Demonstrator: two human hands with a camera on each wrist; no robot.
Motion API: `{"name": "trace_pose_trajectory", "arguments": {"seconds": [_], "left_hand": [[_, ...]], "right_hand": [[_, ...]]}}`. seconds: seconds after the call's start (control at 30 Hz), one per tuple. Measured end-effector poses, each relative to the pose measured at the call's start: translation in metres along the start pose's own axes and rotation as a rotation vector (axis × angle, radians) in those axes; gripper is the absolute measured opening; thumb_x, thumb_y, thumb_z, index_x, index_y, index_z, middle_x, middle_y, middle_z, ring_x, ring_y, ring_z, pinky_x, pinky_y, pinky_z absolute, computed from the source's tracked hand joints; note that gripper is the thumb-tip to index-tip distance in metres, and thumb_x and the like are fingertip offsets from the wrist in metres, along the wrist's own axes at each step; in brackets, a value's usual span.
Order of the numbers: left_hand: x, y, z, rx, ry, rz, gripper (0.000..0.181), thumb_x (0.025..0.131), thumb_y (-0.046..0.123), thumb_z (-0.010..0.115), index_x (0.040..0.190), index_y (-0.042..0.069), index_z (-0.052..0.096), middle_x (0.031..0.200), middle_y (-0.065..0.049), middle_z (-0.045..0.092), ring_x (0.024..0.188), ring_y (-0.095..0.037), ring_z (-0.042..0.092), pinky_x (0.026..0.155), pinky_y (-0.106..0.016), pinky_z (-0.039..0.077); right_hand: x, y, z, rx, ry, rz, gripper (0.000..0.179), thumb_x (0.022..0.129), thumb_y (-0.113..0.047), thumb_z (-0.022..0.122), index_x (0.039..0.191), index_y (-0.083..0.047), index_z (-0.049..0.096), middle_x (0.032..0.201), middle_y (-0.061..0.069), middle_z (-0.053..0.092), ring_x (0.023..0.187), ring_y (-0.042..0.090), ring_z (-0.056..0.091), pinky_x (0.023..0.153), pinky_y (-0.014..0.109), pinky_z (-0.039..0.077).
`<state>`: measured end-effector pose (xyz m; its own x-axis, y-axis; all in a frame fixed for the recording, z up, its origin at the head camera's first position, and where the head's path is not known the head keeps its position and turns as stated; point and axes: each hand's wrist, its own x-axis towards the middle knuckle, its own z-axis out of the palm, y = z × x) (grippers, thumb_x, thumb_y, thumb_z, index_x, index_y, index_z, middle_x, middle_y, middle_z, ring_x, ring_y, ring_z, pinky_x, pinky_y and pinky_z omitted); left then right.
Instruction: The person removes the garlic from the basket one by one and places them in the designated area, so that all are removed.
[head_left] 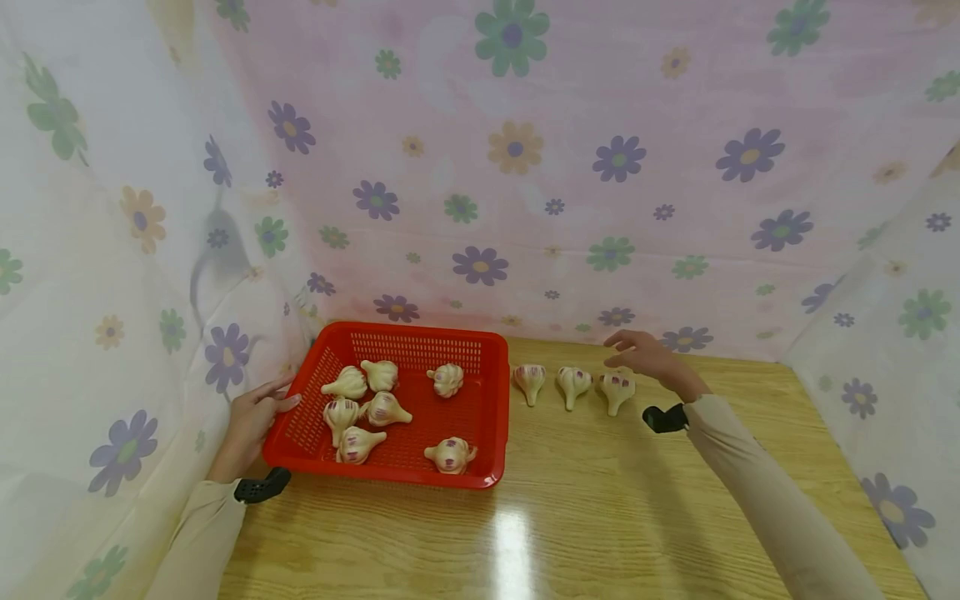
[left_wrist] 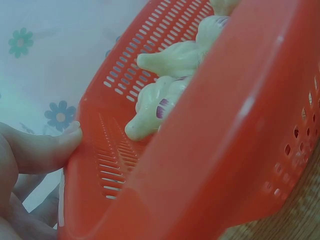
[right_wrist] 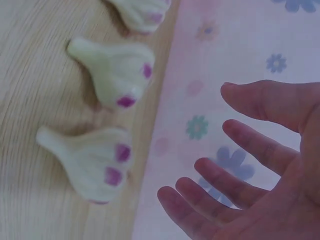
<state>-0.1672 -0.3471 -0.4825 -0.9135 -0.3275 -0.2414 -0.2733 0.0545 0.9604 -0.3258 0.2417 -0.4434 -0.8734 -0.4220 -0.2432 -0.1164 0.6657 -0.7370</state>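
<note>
My left hand grips the left rim of a red plastic basket; in the left wrist view its thumb lies on the rim and the other fingers are outside the wall. Several garlic bulbs lie in the basket, most of them toward its left side. To the right, three garlic bulbs stand in a row on the table: one near the basket, a middle bulb and a right bulb. Above the right bulb hovers my right hand, empty, fingers spread apart in the right wrist view.
The wooden table has a light grain and a bright reflection near its front. A flowered cloth hangs behind it, and more cloth closes in the left and right sides. Black wrist cameras sit on both sleeves.
</note>
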Motion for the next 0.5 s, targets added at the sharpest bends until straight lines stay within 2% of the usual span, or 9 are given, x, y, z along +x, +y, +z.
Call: {"name": "trace_pose_trajectory", "arguments": {"seconds": [0.33,0.5], "left_hand": [[0.0,0.0,0.0,-0.007,0.004,0.009,0.059,0.089,0.009,0.062,0.143,0.001,0.038,0.091,0.015,0.06,0.08,-0.004,0.061,0.071,-0.02,0.052],[-0.001,0.0,0.0,-0.011,-0.004,0.005,0.06,0.09,0.008,0.062,0.143,0.001,0.037,0.092,0.013,0.06,0.08,-0.005,0.062,0.071,-0.022,0.053]], "right_hand": [[-0.002,-0.049,0.016,0.005,-0.048,-0.104,0.044,0.094,-0.023,0.059,0.131,-0.001,0.048,0.137,0.028,0.037,0.122,0.045,0.04,0.094,0.055,0.04],[-0.003,-0.066,0.025,-0.006,-0.067,-0.186,0.043,0.093,-0.024,0.061,0.129,-0.004,0.051,0.135,0.024,0.041,0.121,0.042,0.043,0.093,0.053,0.042]]}}
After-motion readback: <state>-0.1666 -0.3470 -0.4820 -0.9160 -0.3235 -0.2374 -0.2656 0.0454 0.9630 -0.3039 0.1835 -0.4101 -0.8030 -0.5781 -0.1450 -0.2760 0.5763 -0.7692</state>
